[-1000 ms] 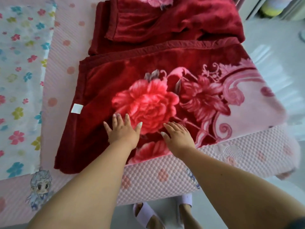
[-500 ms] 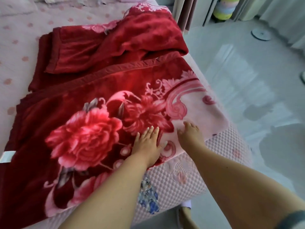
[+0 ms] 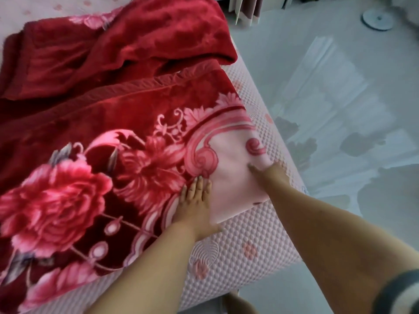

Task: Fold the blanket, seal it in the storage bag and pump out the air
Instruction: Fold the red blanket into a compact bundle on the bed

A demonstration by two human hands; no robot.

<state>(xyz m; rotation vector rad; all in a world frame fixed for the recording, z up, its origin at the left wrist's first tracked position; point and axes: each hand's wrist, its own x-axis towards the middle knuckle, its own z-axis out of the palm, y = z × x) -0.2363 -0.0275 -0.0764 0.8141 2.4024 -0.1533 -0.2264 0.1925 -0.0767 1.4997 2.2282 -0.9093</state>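
Plush dark-red floral blanket [image 3: 127, 141] lies half folded on pink dotted quilted bed [image 3: 244, 241], far part bunched. Our left hand [image 3: 196, 200] rests flat, fingers straight, on pink border. Our right hand [image 3: 273, 172] at right edge, fingers hidden, grip unclear, perhaps under hem. We judge: smooth outward, square corners before next fold.
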